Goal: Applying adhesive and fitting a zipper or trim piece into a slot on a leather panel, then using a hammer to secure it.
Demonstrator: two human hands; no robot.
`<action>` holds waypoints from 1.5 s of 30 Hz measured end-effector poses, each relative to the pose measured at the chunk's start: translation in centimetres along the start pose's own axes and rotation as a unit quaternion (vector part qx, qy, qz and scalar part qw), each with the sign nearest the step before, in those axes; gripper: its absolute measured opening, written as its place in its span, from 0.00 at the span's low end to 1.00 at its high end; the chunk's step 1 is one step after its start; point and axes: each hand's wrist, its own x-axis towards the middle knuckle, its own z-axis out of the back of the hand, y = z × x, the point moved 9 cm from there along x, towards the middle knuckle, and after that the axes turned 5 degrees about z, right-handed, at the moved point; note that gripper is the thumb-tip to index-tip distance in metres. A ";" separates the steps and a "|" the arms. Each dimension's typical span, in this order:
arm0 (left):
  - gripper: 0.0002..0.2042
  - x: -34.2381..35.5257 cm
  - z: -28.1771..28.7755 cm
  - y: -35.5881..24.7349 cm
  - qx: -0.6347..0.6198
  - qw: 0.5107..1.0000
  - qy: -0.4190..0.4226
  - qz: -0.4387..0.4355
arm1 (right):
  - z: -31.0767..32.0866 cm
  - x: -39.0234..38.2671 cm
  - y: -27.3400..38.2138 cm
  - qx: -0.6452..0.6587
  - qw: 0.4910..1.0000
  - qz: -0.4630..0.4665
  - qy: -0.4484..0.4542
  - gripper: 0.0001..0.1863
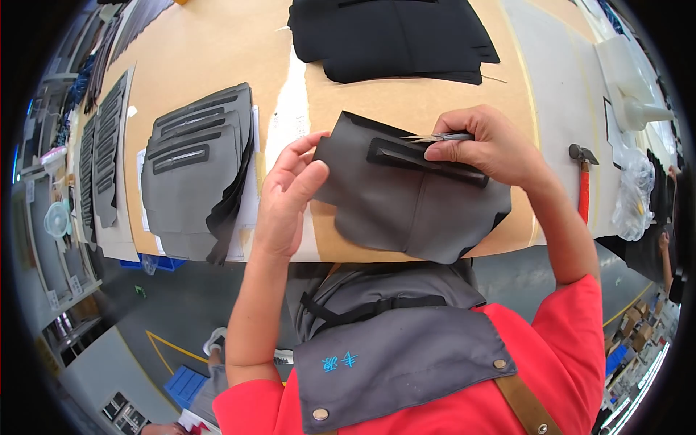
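Observation:
A grey panel [377,210] of leather-like material lies in front of me, with a black-framed slot [391,154] near its far edge. My right hand [486,145] is over the panel's right part, closed on a small pair of pointed metal thread snips [435,137]. The snips' tips point left, just above the slot's frame. Beside the panel's left edge is my left hand [290,188], open, its fingers apart and the thumb and fingertips close to that edge. Whether they touch it, I cannot tell.
Similar grey panels [192,203] are stacked at the left, with more slotted strips [109,145] farther left. Black panels [399,36] lie at the far side. A red-handled hammer [584,181], a clear plastic bag [634,196] and a white plastic bottle [645,112] are at the right.

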 end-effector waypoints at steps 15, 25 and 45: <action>0.13 -0.2 -1.7 4.8 0.014 0.991 0.024 0.133 | -0.6 0.2 2.0 -0.112 0.974 0.104 -0.168 0.18; 0.11 -0.3 -1.8 5.3 0.015 0.991 0.018 0.135 | -6.5 -4.8 -1.8 0.279 0.957 -0.058 -0.045 0.16; 0.10 -0.4 -1.7 5.0 0.041 0.994 0.007 0.102 | -7.1 -4.1 -2.1 0.285 0.954 -0.086 -0.035 0.13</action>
